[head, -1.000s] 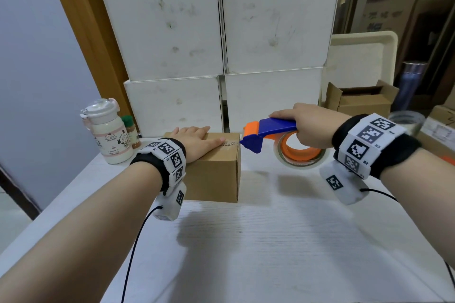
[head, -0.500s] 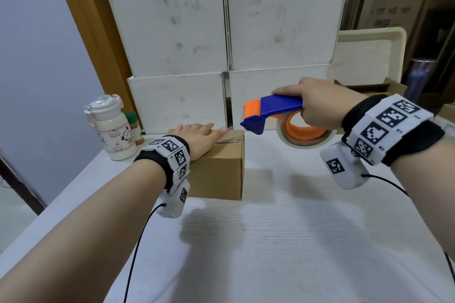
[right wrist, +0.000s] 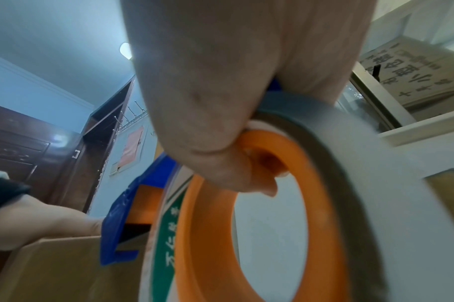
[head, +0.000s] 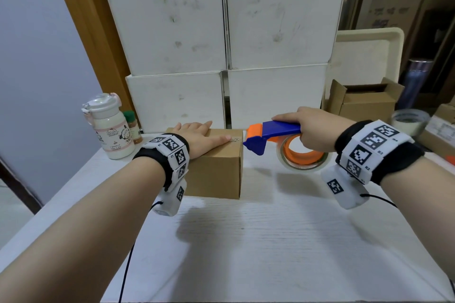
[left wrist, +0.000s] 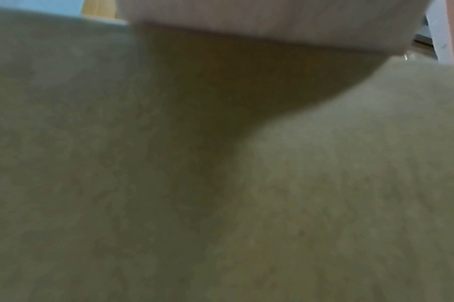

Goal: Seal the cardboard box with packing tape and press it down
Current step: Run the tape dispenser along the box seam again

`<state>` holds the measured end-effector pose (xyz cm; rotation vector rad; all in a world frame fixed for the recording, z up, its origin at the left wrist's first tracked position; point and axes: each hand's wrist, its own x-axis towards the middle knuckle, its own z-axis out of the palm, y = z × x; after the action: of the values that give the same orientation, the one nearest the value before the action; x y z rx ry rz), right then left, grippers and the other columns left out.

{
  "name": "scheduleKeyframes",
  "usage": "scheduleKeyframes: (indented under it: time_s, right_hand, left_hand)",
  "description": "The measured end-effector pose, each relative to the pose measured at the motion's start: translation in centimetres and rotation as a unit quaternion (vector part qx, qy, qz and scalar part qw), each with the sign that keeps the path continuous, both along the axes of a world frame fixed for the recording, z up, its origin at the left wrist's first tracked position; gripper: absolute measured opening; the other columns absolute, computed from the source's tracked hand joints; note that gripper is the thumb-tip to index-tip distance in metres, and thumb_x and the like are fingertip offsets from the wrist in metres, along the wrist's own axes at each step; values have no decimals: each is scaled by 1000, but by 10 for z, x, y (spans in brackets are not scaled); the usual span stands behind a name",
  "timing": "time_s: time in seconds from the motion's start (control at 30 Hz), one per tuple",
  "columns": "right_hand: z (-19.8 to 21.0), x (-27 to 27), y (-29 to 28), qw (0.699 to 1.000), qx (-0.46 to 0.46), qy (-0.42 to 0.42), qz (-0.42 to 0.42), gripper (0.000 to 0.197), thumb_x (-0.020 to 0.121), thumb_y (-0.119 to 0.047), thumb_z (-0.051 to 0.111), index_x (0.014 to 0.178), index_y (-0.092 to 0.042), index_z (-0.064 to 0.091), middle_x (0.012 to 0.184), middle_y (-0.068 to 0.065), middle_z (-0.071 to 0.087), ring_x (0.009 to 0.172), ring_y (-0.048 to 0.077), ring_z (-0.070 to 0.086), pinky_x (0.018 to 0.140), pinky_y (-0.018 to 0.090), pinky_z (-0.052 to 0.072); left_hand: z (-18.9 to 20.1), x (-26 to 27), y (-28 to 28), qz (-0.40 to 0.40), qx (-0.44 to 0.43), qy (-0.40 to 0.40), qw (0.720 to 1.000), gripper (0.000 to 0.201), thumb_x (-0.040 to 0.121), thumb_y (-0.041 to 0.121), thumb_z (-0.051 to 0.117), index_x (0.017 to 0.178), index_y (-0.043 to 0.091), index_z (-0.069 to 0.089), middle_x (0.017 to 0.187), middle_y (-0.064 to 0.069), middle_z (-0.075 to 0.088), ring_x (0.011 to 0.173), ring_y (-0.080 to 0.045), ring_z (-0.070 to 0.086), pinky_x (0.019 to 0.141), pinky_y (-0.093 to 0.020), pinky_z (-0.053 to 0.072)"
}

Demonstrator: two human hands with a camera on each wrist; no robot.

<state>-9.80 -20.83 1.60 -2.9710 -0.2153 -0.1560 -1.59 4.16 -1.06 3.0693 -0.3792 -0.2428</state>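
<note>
A small brown cardboard box [head: 216,172] stands closed on the white table [head: 270,241]. My left hand [head: 199,136] lies flat on its top with straight fingers, pressing it down; the left wrist view shows only blurred cardboard [left wrist: 349,183] up close. My right hand [head: 311,130] grips a blue and orange tape dispenser [head: 273,134] carrying a roll of clear tape [head: 304,157]. The dispenser's blue nose hovers just off the box's right top edge. In the right wrist view my fingers [right wrist: 220,143] curl through the orange hub [right wrist: 285,204], with the box [right wrist: 52,265] at lower left.
Stacked white cartons [head: 221,44] form a wall right behind the box. A white bottle [head: 108,128] and a small spice jar [head: 134,128] stand at the left. At the right are an open brown box [head: 364,103], a cream tray [head: 366,56] and another tape roll [head: 408,122].
My right hand lifted the dispenser above the box's right edge, then brought it back down level with the top edge. The left hand stayed flat on the box.
</note>
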Motion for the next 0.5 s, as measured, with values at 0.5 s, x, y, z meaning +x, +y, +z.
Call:
scheduleKeyframes:
  time_s: [0.5]
  right_hand:
    - [0,2,18,1000,-7,6,16,69,87,2,39,143,-38,33,101,0,41,85,21,47,75,27,35]
  left_hand:
    - [2,2,11,8,-10,-115,993,83,76,82,32,147,41,21,154,0,22,142,-26,21,114,-45,17]
